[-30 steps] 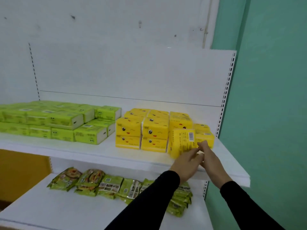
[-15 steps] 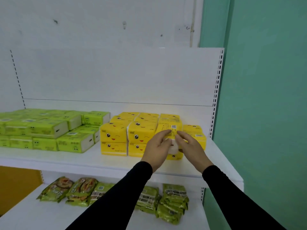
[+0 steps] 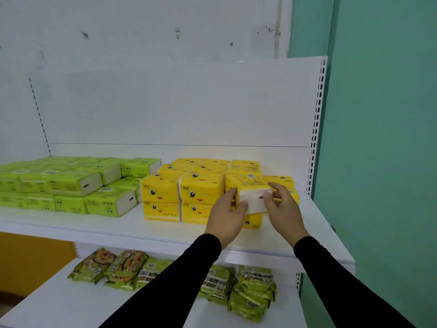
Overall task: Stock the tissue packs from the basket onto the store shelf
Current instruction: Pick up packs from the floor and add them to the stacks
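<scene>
Both the left hand [image 3: 227, 216] and right hand [image 3: 282, 209] are gripping a yellow tissue pack [image 3: 250, 192] by its ends atop the yellow stack [image 3: 184, 190] on the shelf [image 3: 118, 223]. Green packs [image 3: 71, 185] are lying just left; the hands are hiding the pack beneath.

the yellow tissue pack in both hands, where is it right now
In the head view, the yellow plastic-wrapped tissue pack sits right of centre on the white upper shelf, atop the third yellow stack, gripped by left hand and right hand.

Two bare hands, the left hand [image 3: 226, 217] and right hand [image 3: 283, 210], emerge at centre frame from long, close-fitting black sleeves [image 3: 165, 285] ending at the wrists, plain, without markings, entering from the lower edge.
</scene>
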